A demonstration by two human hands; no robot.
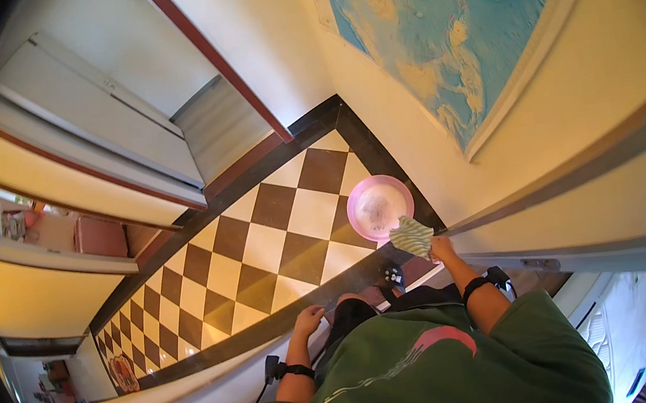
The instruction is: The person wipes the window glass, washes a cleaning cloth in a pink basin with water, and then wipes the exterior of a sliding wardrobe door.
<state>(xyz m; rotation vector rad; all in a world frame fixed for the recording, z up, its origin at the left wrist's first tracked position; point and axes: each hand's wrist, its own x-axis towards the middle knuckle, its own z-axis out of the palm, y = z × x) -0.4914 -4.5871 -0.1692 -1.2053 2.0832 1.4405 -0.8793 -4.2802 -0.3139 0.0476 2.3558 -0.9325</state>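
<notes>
My right hand [441,249] is closed on a green-and-cream striped cloth [411,235], which hangs at the lower right rim of a pink basin [358,217]. The basin sits on the checkered tile floor by the wall and holds cloudy liquid. My left hand [310,319] is at the lower middle, loosely open with fingers slightly bent and nothing in it.
A doorway [227,124] with a maroon frame opens at upper left beside a white door [84,119]. More openings line the left wall. A raised-relief map [432,40] hangs on the right wall above a rail or edge [533,188]. The dark-bordered checkered floor [292,214] runs leftward.
</notes>
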